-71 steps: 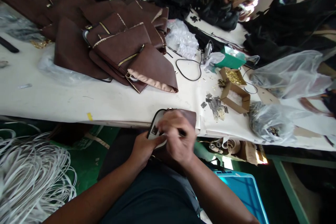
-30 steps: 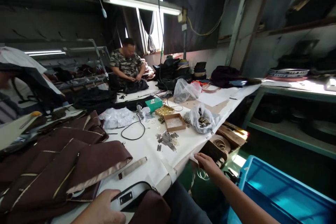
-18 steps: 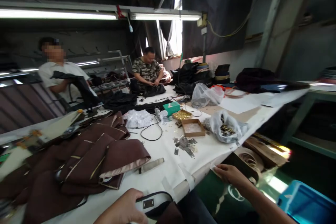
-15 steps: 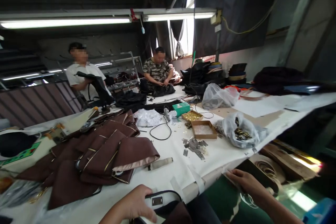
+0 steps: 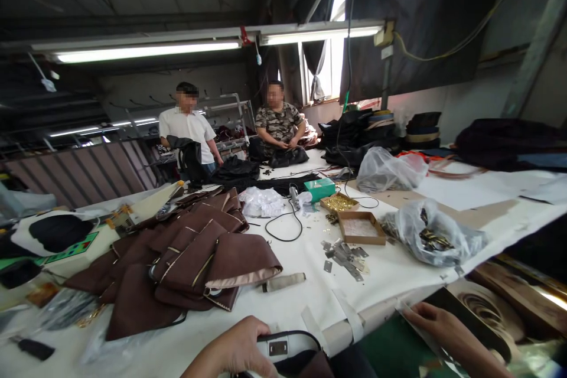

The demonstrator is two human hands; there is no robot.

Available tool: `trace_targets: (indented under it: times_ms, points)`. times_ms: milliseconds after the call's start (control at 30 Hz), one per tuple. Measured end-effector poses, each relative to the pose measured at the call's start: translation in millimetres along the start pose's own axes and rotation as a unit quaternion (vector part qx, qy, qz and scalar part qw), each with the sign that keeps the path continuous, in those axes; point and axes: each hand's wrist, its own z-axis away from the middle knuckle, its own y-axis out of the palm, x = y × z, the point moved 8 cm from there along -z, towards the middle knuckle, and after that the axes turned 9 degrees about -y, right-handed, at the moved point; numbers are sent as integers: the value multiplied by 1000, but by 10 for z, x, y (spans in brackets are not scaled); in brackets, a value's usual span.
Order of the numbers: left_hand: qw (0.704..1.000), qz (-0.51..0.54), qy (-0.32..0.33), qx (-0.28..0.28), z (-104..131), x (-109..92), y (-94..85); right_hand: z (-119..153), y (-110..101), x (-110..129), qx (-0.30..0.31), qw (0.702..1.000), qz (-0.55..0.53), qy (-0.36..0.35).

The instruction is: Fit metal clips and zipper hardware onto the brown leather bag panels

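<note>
My left hand (image 5: 241,347) grips the edge of a dark brown bag piece (image 5: 321,365) at the bottom of the view. A pale panel with a small metal plate (image 5: 278,348) on it shows beside my thumb, bordered by black edging. Beyond the table's front edge, my right hand (image 5: 436,322) pinches a thin pale strip (image 5: 404,309) that hangs down below the fingers. Several flat metal plates (image 5: 345,257) lie loose on the white table (image 5: 310,301). Close to my left hand is a pile of brown bag pieces (image 5: 190,260) with zips.
Two small cardboard trays stand mid-table, one with gold-coloured parts (image 5: 340,202), one shallow box (image 5: 362,228) beside it. A plastic bag of metal parts (image 5: 436,236) sits at right. Two people, one in a white shirt (image 5: 188,133), one in camouflage (image 5: 280,124), are across the table.
The view has swung left, so things sit further right. The white-shirted person now stands with one arm lowered and the black item held lower. My hands keep their holds.
</note>
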Motion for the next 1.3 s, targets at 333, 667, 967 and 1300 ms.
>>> trace_targets:
  times_ms: [333, 667, 967, 1300]
  points:
    - [1000, -11, 17, 19, -82, 31, 26, -5, -52, -18, 12, 999, 39, -9]
    - [999, 13, 20, 38, -35, 8, 49, 44, 6, 0, -17, 997, 68, -23]
    - [999, 22, 26, 39, -28, 15, 36, 151, -1, 57, -34, 997, 76, -2]
    - [998, 24, 27, 47, -43, 63, 67, 243, 61, 241, -2, 996, 87, -18]
